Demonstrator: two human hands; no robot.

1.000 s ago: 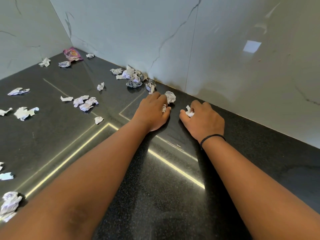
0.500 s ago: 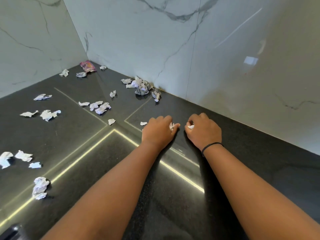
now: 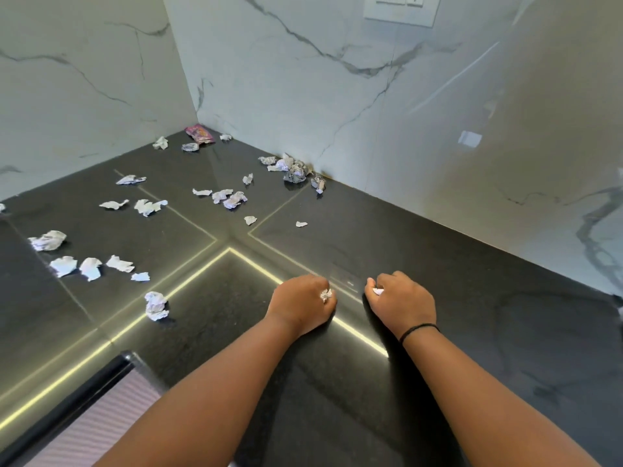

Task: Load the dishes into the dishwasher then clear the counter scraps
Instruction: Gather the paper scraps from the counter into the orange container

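Left hand (image 3: 301,303) and right hand (image 3: 401,299): each curled round a small paper scrap, knuckles resting on the black counter (image 3: 488,298).

Item 1, white crumpled scrap (image 3: 326,294), pinched in the left fingers; item 2, white scrap (image 3: 378,291), tucked under the right thumb. Both fists sit near the counter's front, likely so the collected bits stay enclosed while carried off. Remaining scraps: a cluster (image 3: 295,170) against the marble wall, a pink wrapper (image 3: 199,134) in the far corner, loose pieces (image 3: 91,267) across the left side, 1 wad (image 3: 156,305) near the left forearm. No dishes or dishwasher in view; scrap clearing appears partly done.
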